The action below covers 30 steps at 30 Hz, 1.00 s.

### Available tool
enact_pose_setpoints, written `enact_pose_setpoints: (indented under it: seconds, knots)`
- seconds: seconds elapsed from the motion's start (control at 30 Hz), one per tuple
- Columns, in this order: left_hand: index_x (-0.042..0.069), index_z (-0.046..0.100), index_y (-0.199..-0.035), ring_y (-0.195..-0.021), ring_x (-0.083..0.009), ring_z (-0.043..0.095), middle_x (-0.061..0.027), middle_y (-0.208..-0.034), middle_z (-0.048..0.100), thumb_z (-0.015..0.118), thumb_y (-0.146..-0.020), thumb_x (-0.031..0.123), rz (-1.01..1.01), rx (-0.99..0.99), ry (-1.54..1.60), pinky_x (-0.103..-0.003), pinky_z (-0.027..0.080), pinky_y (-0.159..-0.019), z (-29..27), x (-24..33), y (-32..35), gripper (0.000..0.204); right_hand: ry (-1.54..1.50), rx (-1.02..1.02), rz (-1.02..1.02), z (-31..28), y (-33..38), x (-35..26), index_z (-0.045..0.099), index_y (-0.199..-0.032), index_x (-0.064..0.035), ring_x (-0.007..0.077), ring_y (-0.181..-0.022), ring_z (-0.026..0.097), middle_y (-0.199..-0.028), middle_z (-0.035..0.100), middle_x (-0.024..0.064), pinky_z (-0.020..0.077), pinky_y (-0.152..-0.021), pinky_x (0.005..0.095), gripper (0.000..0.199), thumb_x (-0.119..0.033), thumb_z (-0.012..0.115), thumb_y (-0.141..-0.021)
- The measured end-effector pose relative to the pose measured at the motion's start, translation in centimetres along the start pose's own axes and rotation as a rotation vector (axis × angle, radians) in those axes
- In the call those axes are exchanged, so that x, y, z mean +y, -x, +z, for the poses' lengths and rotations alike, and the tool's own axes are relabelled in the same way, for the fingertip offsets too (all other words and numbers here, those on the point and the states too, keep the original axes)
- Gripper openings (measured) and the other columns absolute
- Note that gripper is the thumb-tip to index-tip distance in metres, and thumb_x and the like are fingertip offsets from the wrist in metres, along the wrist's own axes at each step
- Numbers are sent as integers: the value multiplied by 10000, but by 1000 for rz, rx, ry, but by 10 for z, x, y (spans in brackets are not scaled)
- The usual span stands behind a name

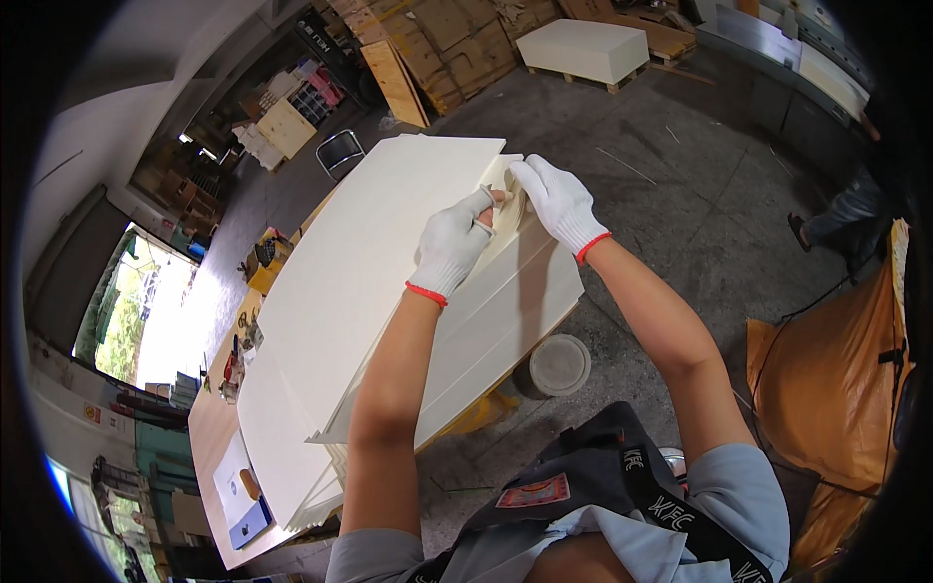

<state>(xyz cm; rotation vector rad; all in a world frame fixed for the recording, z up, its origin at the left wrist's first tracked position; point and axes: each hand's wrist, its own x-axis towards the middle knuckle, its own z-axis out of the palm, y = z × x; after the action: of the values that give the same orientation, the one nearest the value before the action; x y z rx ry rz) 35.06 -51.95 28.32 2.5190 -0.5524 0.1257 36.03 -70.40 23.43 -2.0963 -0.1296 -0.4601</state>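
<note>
Left hand [459, 235], in a white knit glove with a red cuff: we read it as pinching, fingers curled and bare fingertips at the sheet edges. Right hand [562, 197], gloved the same: fingers bent over the far corner of those edges; its thumb side is hidden, so we cannot tell whether it pinches or merely steadies.

Between and beneath the hands: a stack of large, flat white sheets [374, 243], stiff paper or thin card by our estimate. The edges are fanned and uneven near the hands, and the layers are skewed against one another at the near corner.

Risks, as we judge them. If the left pinch takes an uneven bundle, inner sheets could slide and widen the skew. Knit fabric may grip smooth stock poorly; bare fingertips may be cut by an edge. A hard pull at one corner could crease it, since the broad remainder is unsupported by either hand.

Outward: the stack lies on a pale wooden bench [216, 428], its right side jutting toward a round, pale-lidded bucket [561, 364] on the dark floor [671, 160]. Slipped sheets could fall there. Along the bench's left side, small tools [231, 374] sit near the sheets; a sideways shove could snag them.
</note>
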Motion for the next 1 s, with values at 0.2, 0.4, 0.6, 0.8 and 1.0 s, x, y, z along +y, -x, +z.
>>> enact_pose_setpoints:
  seconds: [0.2, 0.4, 0.6, 0.8, 1.0]
  knots:
    - [219, 664, -1246, -880, -270, 688, -131, -990, 720, 692, -892, 305, 24, -5, -9, -347, 524, -801, 1, 2, 2, 366, 21, 31, -20, 5, -1, 4, 587, -1180, -125, 390, -914, 637, -962, 678, 181, 476, -802, 463, 496, -504, 314, -1012]
    - [202, 649, -1279, -833, -230, 681, -113, -938, 710, 715, -878, 299, 30, 2, -19, -331, 511, -779, 0, 3, 3, 417, -11, 10, 17, 2, 0, 0, 588, -1176, -123, 387, -897, 637, -913, 670, 181, 472, -790, 459, 500, -509, 315, -1013]
    - [235, 661, -1252, -868, -311, 687, -167, -957, 708, 633, -924, 268, 55, 88, -25, -372, 522, -790, 4, 0, 2, 331, -67, 12, 20, -1, 3, -3, 584, -1099, -109, 379, -866, 634, -863, 658, 177, 464, -763, 463, 484, -520, 343, -1011]
    - [173, 664, -1255, -846, -286, 698, -152, -964, 720, 595, -951, 226, 61, 28, -68, -349, 529, -783, 1, 5, 2, 317, -60, 51, 9, 2, 1, 2, 559, -1010, -95, 393, -832, 618, -817, 632, 181, 452, -731, 477, 462, -519, 376, -1009]
    - [181, 678, -1241, -732, -208, 693, -132, -895, 715, 694, -886, 241, 101, 29, -6, -330, 537, -729, 4, 5, 2, 360, -54, 97, -36, 9, -2, 14, 557, -1006, -86, 402, -836, 610, -822, 625, 191, 450, -736, 474, 471, -524, 384, -1007]
